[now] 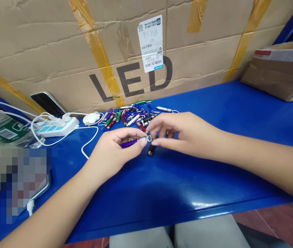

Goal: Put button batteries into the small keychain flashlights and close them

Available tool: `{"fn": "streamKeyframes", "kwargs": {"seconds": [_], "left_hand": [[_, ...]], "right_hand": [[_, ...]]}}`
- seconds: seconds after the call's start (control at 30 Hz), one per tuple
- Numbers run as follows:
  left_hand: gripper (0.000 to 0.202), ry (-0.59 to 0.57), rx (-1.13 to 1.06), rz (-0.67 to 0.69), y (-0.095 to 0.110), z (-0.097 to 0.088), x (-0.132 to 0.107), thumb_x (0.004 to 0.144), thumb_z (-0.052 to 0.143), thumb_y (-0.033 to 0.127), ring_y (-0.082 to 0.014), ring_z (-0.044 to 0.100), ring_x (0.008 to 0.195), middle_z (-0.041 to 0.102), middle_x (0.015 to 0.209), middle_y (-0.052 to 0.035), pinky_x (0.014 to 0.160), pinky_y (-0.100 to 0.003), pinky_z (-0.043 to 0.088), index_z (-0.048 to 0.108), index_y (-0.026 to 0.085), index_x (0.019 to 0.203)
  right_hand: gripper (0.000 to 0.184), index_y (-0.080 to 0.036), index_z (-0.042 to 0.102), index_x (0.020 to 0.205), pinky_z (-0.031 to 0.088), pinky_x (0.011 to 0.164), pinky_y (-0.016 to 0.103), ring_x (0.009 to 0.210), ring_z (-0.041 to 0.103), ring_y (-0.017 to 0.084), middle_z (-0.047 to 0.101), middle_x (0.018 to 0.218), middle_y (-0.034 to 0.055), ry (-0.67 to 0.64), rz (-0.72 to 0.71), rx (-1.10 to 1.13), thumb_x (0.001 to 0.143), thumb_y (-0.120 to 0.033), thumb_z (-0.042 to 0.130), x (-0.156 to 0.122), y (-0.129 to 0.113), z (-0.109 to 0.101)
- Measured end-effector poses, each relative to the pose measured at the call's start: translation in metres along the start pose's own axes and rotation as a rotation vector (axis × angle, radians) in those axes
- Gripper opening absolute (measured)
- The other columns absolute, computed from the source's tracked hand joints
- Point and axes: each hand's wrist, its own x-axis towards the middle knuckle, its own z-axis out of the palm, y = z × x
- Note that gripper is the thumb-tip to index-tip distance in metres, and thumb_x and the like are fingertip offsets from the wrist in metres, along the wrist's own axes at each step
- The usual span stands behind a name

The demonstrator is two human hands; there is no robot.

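My left hand [115,146] is closed around a small purple keychain flashlight [133,141] with a silver tip, held just above the blue table [188,186]. My right hand [181,132] pinches the silver end of that same flashlight with its fingertips. A black flashlight [151,149] lies on the table right under the two hands. Behind them sits a pile of several little flashlights [132,117] in red, green, purple, blue and silver.
A large cardboard box marked LED [136,51] stands along the table's back. A white power strip [56,126] with white cables, a phone [47,103] and a plastic bottle [4,129] are at the left. A smaller carton [281,74] sits at the right.
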Motion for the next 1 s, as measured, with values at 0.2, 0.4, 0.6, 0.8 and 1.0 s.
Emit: {"fn": "streamKeyframes", "kwargs": {"seconds": [0.2, 0.4, 0.6, 0.8, 1.0], "left_hand": [[0.026, -0.057, -0.067, -0.032, 0.001, 0.001, -0.001, 0.077, 0.071, 0.041, -0.0184, 0.07, 0.081, 0.076, 0.091, -0.0043, 0.076, -0.026, 0.057, 0.074, 0.019, 0.092], [0.024, -0.046, -0.086, -0.03, 0.002, 0.003, -0.002, 0.077, 0.071, 0.04, -0.0183, 0.07, 0.078, 0.076, 0.088, -0.004, 0.076, -0.027, 0.058, 0.074, 0.019, 0.09], [0.018, 0.012, 0.159, 0.203, 0.005, -0.001, -0.006, 0.08, 0.069, 0.034, -0.0184, 0.069, 0.082, 0.076, 0.09, -0.0038, 0.08, -0.028, 0.057, 0.076, 0.022, 0.09], [0.014, 0.024, 0.336, 0.423, 0.012, -0.005, -0.007, 0.082, 0.065, 0.027, -0.0164, 0.069, 0.081, 0.076, 0.087, -0.002, 0.082, -0.026, 0.055, 0.077, 0.025, 0.087], [0.02, 0.052, 0.17, 0.137, 0.008, -0.004, -0.004, 0.079, 0.068, 0.037, -0.0185, 0.069, 0.082, 0.076, 0.089, -0.0027, 0.08, -0.027, 0.056, 0.077, 0.022, 0.09]], "right_hand": [[0.023, -0.019, 0.065, 0.089, 0.047, 0.075, 0.028, 0.086, 0.062, 0.016, 0.069, 0.092, 0.0058, -0.014, -0.325, -0.431, 0.095, -0.025, 0.044, -0.001, 0.006, -0.006], [0.035, -0.019, 0.067, 0.086, 0.044, 0.068, 0.03, 0.08, 0.059, 0.018, 0.068, 0.09, 0.0072, -0.05, -0.353, -0.693, 0.098, -0.023, 0.034, -0.004, -0.002, -0.01], [0.024, -0.018, 0.063, 0.08, 0.044, 0.068, 0.026, 0.076, 0.061, 0.014, 0.068, 0.081, 0.0042, -0.082, -0.188, -0.277, 0.094, -0.027, 0.045, -0.004, -0.001, -0.002], [0.028, -0.017, 0.06, 0.083, 0.044, 0.057, 0.023, 0.059, 0.061, 0.009, 0.069, 0.077, -0.0002, -0.282, 0.204, 0.289, 0.093, -0.042, 0.049, -0.002, 0.001, 0.003], [0.023, -0.019, 0.063, 0.093, 0.044, 0.062, 0.025, 0.068, 0.063, 0.013, 0.07, 0.083, 0.0018, -0.155, 0.067, -0.049, 0.091, -0.04, 0.054, -0.002, -0.001, -0.003]]}}
